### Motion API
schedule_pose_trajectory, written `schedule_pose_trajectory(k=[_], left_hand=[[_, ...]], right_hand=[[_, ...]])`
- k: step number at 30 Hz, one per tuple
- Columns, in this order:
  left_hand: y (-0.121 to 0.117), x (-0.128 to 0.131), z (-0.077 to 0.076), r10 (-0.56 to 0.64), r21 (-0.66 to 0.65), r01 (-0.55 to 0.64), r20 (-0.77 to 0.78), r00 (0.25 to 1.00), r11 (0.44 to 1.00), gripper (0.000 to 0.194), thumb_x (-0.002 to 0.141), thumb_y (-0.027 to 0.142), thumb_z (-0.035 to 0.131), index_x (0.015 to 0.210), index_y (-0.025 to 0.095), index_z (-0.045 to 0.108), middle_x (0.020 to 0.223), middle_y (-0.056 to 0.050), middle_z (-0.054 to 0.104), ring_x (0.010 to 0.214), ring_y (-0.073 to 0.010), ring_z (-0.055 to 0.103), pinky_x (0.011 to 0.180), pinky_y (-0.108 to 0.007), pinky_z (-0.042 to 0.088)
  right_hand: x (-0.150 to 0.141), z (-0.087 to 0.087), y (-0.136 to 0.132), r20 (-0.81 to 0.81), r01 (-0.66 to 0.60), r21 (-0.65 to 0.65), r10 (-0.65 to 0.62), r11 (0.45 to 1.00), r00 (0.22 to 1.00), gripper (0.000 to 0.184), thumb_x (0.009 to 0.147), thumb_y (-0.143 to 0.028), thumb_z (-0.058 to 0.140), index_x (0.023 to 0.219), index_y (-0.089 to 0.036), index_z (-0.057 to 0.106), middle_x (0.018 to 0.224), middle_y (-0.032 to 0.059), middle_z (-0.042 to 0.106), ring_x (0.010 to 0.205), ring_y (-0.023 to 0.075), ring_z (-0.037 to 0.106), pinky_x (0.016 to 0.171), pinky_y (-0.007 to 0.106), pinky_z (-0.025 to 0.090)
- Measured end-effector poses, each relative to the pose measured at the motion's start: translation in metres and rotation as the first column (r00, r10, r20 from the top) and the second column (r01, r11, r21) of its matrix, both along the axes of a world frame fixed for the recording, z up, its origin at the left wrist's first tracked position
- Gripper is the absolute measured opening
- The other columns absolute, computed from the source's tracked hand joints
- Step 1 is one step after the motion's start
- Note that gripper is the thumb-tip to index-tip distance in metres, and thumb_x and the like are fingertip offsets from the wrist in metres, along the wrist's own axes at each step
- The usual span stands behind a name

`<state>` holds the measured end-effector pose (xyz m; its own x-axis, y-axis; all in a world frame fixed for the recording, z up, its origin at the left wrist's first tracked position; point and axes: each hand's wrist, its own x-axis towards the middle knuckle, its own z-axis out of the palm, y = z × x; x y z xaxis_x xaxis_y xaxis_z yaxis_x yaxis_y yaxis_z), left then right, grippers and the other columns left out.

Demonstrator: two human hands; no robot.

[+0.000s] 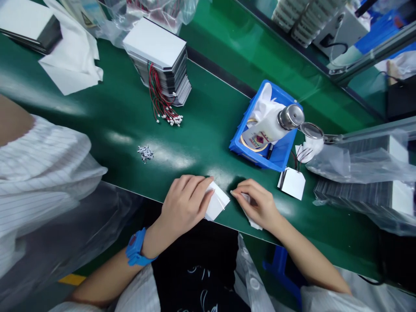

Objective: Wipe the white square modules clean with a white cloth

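My left hand (185,203), with a blue watch on its wrist, is closed on a flat white panel (214,207) at the front edge of the green table. A thin pale strip runs along the panel's right side. Just to the right, my right hand (258,206) pinches a small white piece (232,192) between thumb and fingertips; its kind is too small to tell. White cloth (254,222) shows under that palm and between the fingers; I cannot tell whether it is gripped. A little heap of small white-and-grey pieces (146,153) lies left of my hands.
A stack of white panels (156,43) with red wires stands at the back. Right of it, a blue bin (256,161) holds a metal-topped bottle (269,130). More panels (294,183) lie farther right, near bagged stacks (354,193). Another person's sleeve (48,160) is at left.
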<state>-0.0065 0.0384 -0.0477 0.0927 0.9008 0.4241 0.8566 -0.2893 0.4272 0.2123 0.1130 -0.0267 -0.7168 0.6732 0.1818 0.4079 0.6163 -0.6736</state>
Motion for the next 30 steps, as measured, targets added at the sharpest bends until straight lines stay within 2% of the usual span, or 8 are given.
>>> schedule_pose_trajectory(k=[4,7,12,17,19,21,26,30], left_hand=[[0.001,-0.001,0.001,-0.025,-0.032,0.025,-0.018,1.000,0.999,0.030,0.090,0.017,0.061,0.120,0.011,0.064,0.114,-0.011,0.071,0.095,-0.0262,0.060,0.076,-0.037,0.045],[0.001,-0.002,0.001,-0.071,-0.040,0.069,-0.052,0.996,0.997,0.029,0.091,0.016,0.059,0.120,0.012,0.064,0.123,-0.010,0.069,0.102,-0.0273,0.060,0.079,-0.038,0.046],[0.000,-0.002,0.000,-0.132,-0.046,0.130,-0.042,0.990,0.990,0.024,0.093,0.015,0.055,0.115,0.012,0.066,0.123,-0.011,0.069,0.111,-0.0277,0.060,0.085,-0.040,0.047],[-0.001,-0.002,0.000,-0.111,-0.073,0.110,-0.006,0.994,0.991,0.023,0.095,0.018,0.051,0.112,0.015,0.065,0.125,-0.013,0.067,0.116,-0.0291,0.058,0.089,-0.042,0.048],[-0.002,-0.002,0.000,-0.086,-0.066,0.087,0.014,0.996,0.994,0.023,0.095,0.019,0.051,0.113,0.015,0.064,0.123,-0.014,0.067,0.115,-0.0290,0.059,0.090,-0.042,0.047],[-0.003,-0.002,-0.001,-0.069,-0.058,0.071,0.030,0.997,0.996,0.024,0.094,0.019,0.052,0.115,0.015,0.063,0.121,-0.014,0.068,0.114,-0.0287,0.059,0.091,-0.041,0.047],[-0.017,0.001,-0.004,0.023,-0.054,-0.018,0.093,0.995,0.998,0.025,0.093,0.018,0.055,0.118,0.015,0.059,0.118,-0.013,0.067,0.111,-0.0278,0.058,0.093,-0.042,0.047],[-0.040,0.006,-0.010,0.108,-0.049,-0.100,0.201,0.974,0.994,0.030,0.093,0.014,0.054,0.123,0.015,0.054,0.122,-0.015,0.062,0.116,-0.0272,0.054,0.100,-0.046,0.044]], right_hand=[[0.006,-0.002,0.009,0.125,-0.002,0.158,-0.018,0.987,0.992,0.014,0.094,-0.011,0.057,0.105,-0.018,0.062,0.094,0.0093,0.065,0.084,0.0194,0.059,0.073,0.035,0.050],[0.008,-0.001,0.014,0.186,-0.033,0.300,-0.025,0.953,0.982,0.024,0.093,-0.010,0.056,0.116,-0.017,0.060,0.100,0.0120,0.066,0.088,0.0221,0.059,0.074,0.038,0.050],[0.009,0.008,0.003,0.126,0.049,0.462,-0.120,0.885,0.985,0.039,0.091,-0.007,0.055,0.128,-0.020,0.055,0.113,0.0152,0.064,0.102,0.0275,0.058,0.083,0.046,0.052],[-0.005,0.007,-0.049,0.106,0.188,0.328,-0.234,0.926,0.966,0.039,0.092,-0.018,0.060,0.130,-0.021,0.054,0.116,0.0153,0.063,0.108,0.0303,0.058,0.089,0.052,0.052],[-0.016,-0.001,-0.071,0.113,0.255,0.307,-0.301,0.917,0.947,0.045,0.090,-0.025,0.065,0.133,-0.019,0.052,0.122,0.0177,0.062,0.114,0.0328,0.056,0.092,0.055,0.052],[-0.025,-0.010,-0.087,0.086,0.306,0.327,-0.351,0.894,0.933,0.046,0.089,-0.023,0.066,0.132,-0.019,0.052,0.122,0.0177,0.062,0.115,0.0330,0.055,0.093,0.055,0.053],[-0.036,-0.022,-0.095,-0.023,0.373,0.301,-0.384,0.878,0.923,0.038,0.090,-0.011,0.062,0.125,-0.022,0.057,0.113,0.0131,0.066,0.109,0.0291,0.059,0.089,0.050,0.054],[-0.036,-0.024,-0.093,-0.076,0.341,0.283,-0.333,0.897,0.940,0.034,0.091,-0.006,0.058,0.121,-0.023,0.060,0.107,0.0106,0.069,0.103,0.0261,0.061,0.084,0.046,0.055]])
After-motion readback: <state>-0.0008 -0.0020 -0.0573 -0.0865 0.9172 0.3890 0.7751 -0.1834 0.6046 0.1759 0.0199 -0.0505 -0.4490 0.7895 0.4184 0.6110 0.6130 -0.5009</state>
